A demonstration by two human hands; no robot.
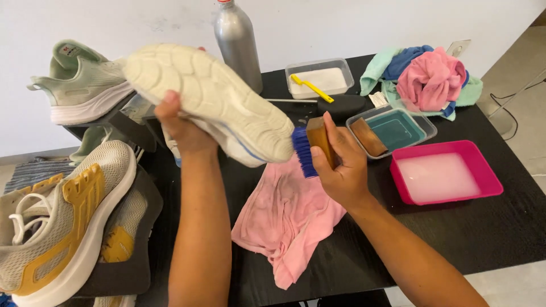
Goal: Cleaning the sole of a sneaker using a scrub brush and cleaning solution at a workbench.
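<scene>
While the left hand (185, 128) grips a white shoe (213, 102) sole-up above the black tabletop (500, 227), fingers wrapped round its midsection, the right hand (341, 170) holds a wooden brush (314, 145) with fingers clamped on the block. Blue bristles touch the sole's heel edge. Pink cloth (287, 219) lies flat just below both hands. Pink tub (446, 170) of cloudy liquid sits right of the brush, near a clear tray (392, 129) (teal inside). Grey-and-yellow shoe (62, 222) rests at far left.
</scene>
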